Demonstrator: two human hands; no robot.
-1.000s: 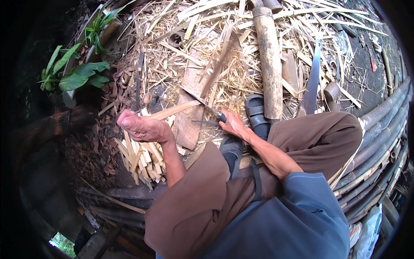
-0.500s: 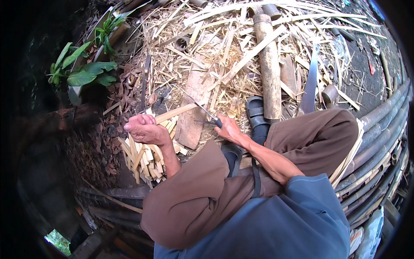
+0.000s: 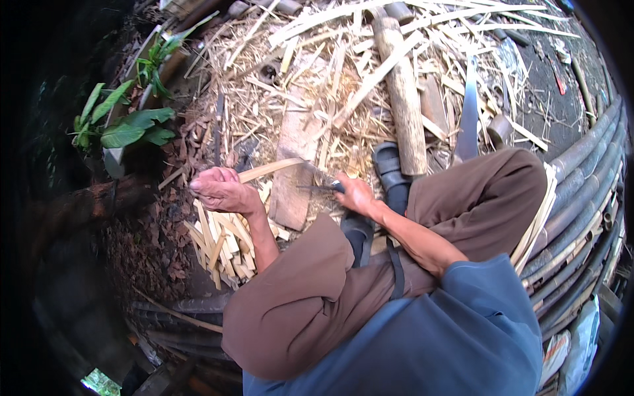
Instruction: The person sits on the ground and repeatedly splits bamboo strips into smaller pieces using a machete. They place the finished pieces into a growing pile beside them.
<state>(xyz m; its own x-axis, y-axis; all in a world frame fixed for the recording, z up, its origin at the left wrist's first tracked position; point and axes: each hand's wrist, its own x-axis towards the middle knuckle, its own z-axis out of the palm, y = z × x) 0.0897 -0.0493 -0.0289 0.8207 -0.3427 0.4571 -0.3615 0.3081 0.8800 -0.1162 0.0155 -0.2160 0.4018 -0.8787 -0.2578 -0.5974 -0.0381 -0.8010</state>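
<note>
Either side of the wooden board [image 3: 290, 198], the left hand [image 3: 226, 191] and right hand [image 3: 355, 196] were closed, gripping respectively a pale bamboo strip [image 3: 271, 168] reaching over the board and a dark-handled knife [image 3: 337, 187]; control seemed to need a steady strip and shallow cutting angle.

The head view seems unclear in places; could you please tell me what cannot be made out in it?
In the head view:
Wooden strip: held end hidden inside the left hand.
Knife: blurred toward its tip, so contact with the strip cannot be told; the right hand covers most of its handle.
Saw: near end hidden behind the right knee.
</note>
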